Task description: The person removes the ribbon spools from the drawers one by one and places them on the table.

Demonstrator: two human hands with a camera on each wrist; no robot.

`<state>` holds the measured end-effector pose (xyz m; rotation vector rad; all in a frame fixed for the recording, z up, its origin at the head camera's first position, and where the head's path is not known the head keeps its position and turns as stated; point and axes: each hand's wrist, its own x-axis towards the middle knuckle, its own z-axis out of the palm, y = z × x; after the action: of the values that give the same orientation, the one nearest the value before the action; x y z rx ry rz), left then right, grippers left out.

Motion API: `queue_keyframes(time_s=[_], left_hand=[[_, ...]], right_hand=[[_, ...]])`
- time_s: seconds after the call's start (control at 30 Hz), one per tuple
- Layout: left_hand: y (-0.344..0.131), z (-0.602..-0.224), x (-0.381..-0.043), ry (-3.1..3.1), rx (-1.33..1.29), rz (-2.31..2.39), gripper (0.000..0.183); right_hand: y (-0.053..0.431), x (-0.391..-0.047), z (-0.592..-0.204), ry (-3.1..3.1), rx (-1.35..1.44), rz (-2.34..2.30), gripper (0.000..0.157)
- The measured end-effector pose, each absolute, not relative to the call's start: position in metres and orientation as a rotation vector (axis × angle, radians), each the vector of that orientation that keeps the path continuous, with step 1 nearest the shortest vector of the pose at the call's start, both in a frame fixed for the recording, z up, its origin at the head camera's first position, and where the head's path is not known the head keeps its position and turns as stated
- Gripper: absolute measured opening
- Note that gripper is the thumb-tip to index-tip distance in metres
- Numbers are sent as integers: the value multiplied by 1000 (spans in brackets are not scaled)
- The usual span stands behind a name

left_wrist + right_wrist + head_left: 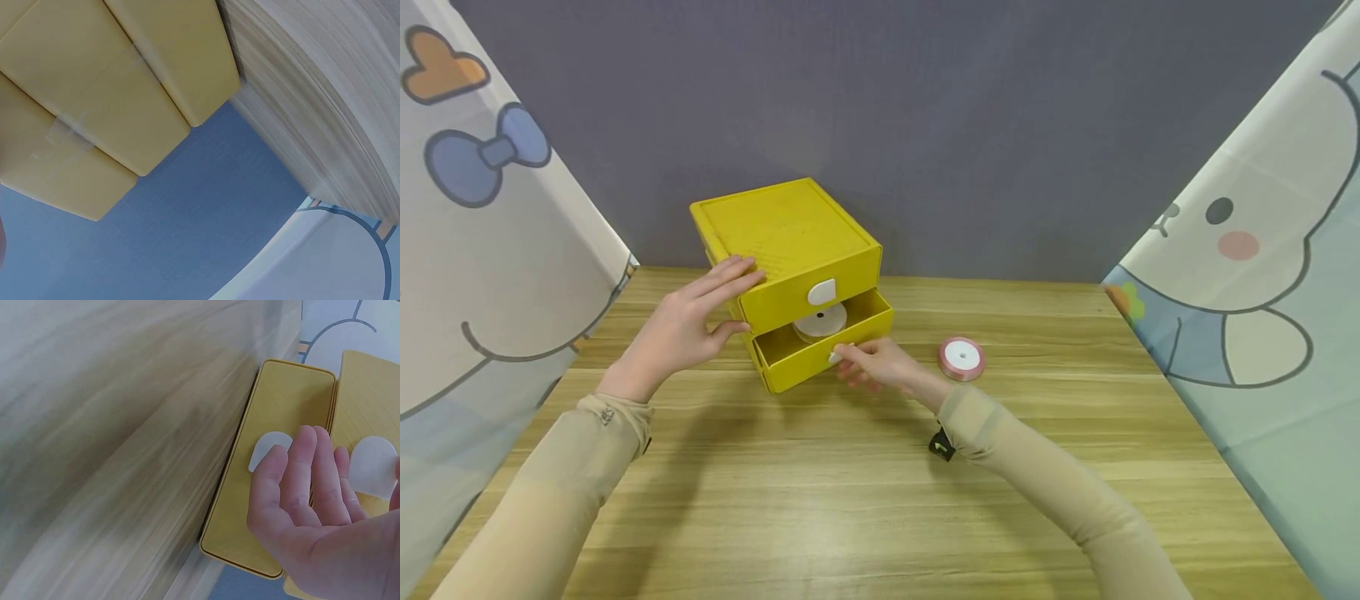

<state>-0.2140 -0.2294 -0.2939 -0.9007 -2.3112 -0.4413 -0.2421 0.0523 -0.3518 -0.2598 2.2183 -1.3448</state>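
A yellow drawer cabinet [786, 225] stands at the back of the table, three tiers high in the left wrist view. Its middle drawer [808, 367] is pulled partly out, with a pale ribbon spool [820, 322] inside. My right hand [880, 363] pinches this drawer's white handle [374, 467] between thumb and index finger; its other fingers [300, 475] extend in front of the bottom drawer's white handle [269, 447]. My left hand [688, 321] rests on the cabinet's top left front corner, fingers straight on the top, thumb against the front edge.
A pink ribbon spool [962, 358] lies on the wooden table [820, 500], right of the cabinet. Behind rises a dark grey backdrop [962, 150]. Printed cartoon cloths hang left [512, 275] and right [1262, 350]. The upper drawer's white handle [822, 292] sits above the pulled-out drawer.
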Motion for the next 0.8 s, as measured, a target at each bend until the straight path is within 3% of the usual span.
queue_keyframes(time_s=[0.8], left_hand=[[-229,-293,-214,-2323,-900,-432,76]], right_hand=[[62,-233,-352,2170,-242,-1357,50]])
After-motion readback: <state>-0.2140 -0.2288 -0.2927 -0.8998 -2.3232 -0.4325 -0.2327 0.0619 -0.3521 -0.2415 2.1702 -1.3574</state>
